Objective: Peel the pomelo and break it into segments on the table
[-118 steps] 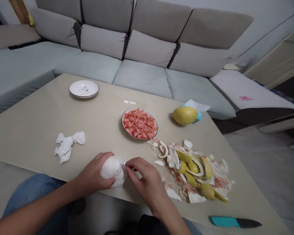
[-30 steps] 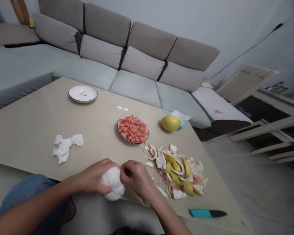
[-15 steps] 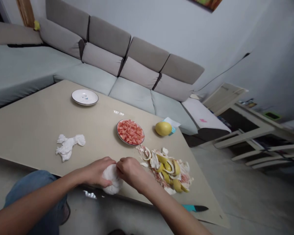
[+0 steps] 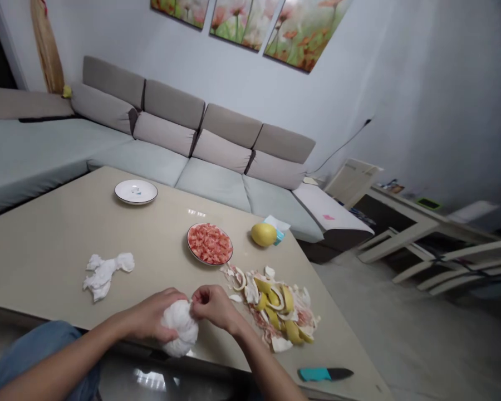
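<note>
My left hand [image 4: 161, 316] wraps round a peeled pomelo [image 4: 181, 327], a white ball covered in pith, over the front edge of the table. At its upper right side my right hand [image 4: 212, 305] pinches with thumb and forefinger; the fingertips touch the white surface, and any bit between them is too small to see. Beyond my hands a dark-rimmed plate [image 4: 189, 248] holds red pomelo flesh in pieces [image 4: 211, 244]. To the right lies a heap of yellow and white peel [image 4: 271, 306].
A knife with a turquoise handle [image 4: 315, 374] lies at the front right. A whole yellow pomelo [image 4: 263, 234] sits beside a tissue pack [image 4: 279, 228]. Crumpled white tissue [image 4: 104, 274] lies at the left, a white plate [image 4: 136, 192] farther back. A sofa [image 4: 217, 181] stands behind the table [image 4: 158, 239].
My view has tilted up, so the table and hands sit lower and wall pictures show. My right fingers have shifted slightly on the pomelo; the left hand keeps its hold.
</note>
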Demonstrator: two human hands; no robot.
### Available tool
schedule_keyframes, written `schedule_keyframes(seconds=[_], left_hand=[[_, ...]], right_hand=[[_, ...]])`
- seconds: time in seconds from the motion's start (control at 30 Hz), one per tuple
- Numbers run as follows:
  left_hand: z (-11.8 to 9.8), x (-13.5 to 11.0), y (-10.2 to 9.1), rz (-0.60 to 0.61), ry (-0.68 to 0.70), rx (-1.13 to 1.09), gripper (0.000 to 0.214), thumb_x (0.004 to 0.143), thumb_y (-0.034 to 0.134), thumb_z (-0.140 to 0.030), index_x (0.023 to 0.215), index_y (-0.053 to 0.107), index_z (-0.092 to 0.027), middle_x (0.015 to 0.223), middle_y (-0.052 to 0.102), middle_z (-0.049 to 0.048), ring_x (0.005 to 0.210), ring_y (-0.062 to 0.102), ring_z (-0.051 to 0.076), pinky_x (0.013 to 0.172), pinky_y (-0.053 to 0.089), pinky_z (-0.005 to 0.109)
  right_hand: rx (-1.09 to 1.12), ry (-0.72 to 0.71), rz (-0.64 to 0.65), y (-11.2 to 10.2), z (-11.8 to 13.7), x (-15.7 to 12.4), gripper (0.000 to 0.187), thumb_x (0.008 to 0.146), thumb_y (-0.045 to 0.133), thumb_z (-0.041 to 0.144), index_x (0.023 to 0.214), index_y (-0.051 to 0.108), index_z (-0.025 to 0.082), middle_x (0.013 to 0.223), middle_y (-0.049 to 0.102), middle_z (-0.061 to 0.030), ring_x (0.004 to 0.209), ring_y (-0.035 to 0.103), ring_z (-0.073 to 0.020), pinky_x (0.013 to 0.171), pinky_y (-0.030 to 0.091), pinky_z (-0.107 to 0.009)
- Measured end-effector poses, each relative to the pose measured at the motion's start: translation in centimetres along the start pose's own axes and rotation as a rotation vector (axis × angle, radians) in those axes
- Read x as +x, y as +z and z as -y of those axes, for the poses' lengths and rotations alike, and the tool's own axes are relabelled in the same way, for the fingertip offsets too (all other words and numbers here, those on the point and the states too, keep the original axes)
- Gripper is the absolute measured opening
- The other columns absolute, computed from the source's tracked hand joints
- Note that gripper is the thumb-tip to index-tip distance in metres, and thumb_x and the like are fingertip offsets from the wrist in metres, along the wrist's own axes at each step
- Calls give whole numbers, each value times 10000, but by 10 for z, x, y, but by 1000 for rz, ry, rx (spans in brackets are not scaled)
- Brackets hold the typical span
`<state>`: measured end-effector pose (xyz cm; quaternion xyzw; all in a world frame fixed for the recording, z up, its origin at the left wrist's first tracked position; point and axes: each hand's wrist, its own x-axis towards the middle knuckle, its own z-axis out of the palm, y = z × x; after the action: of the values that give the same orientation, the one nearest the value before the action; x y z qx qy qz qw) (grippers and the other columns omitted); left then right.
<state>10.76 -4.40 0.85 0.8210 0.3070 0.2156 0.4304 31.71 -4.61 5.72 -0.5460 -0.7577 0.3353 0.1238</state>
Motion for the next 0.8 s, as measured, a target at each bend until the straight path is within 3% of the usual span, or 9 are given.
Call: schedule_keyframes(seconds=[0.13, 0.3, 0.37, 0.53, 0.63, 0.73, 0.8], left_hand=[[-2, 4, -2, 41, -39, 6, 639, 586, 758, -232, 1187, 544, -262, 1150, 575, 38, 1054, 546, 261, 947, 441, 345], [-6, 9, -1, 55, -60, -9, 669, 584, 762, -237, 1210, 529, -273, 1164, 572, 26, 1060, 542, 264, 956, 434, 338], [-7, 9, -1, 54, -79, -17, 669, 592, 758, -235, 1217, 524, -276, 1170, 571, 21, 1067, 540, 261, 965, 429, 332], [-7, 9, -1, 73, -86, -12, 700, 591, 758, -225, 1245, 514, -274, 1197, 564, 29, 1099, 530, 269, 993, 415, 331], [-4, 9, -2, 79, -77, -30, 712, 586, 757, -219, 1252, 515, -281, 1222, 562, 29, 1119, 524, 276, 1008, 410, 337], [-2, 8, -3, 83, -71, -49, 709, 595, 756, -229, 1258, 516, -296, 1224, 566, 26, 1122, 527, 281, 1012, 415, 348], [-1, 8, -3, 93, -73, -45, 720, 603, 755, -237, 1274, 504, -301, 1244, 560, 35, 1142, 520, 291, 1031, 406, 370]], right_hand=[[112, -35, 23, -8, -2, -10, 161, 748, 602, 131, 861, 716, 141, 691, 695, 2, 608, 612, -108, 544, 434, -166], [-150, -93, -118, -3, 3, -14, 166, 735, 576, 105, 757, 735, 151, 707, 697, -45, 630, 596, -136, 599, 397, -217], [-162, -91, -158, 4, 0, -10, 162, 703, 571, 85, 715, 722, 141, 667, 677, -40, 600, 572, -132, 577, 376, -217], [153, 39, -242, 6, -27, 0, 152, 674, 540, 78, 632, 677, 131, 564, 602, 3, 548, 522, -115, 530, 358, -196], [207, 94, -250, -4, -44, -4, 183, 708, 501, 93, 666, 676, 123, 531, 585, 6, 516, 521, -118, 517, 375, -202], [341, 77, -195, -8, -46, -15, 243, 744, 478, 116, 830, 704, 143, 580, 605, 19, 521, 547, -116, 526, 406, -198], [412, 60, -196, -5, -40, -22, 259, 749, 460, 115, 820, 705, 155, 607, 604, 17, 526, 546, -112, 529, 407, -198]])
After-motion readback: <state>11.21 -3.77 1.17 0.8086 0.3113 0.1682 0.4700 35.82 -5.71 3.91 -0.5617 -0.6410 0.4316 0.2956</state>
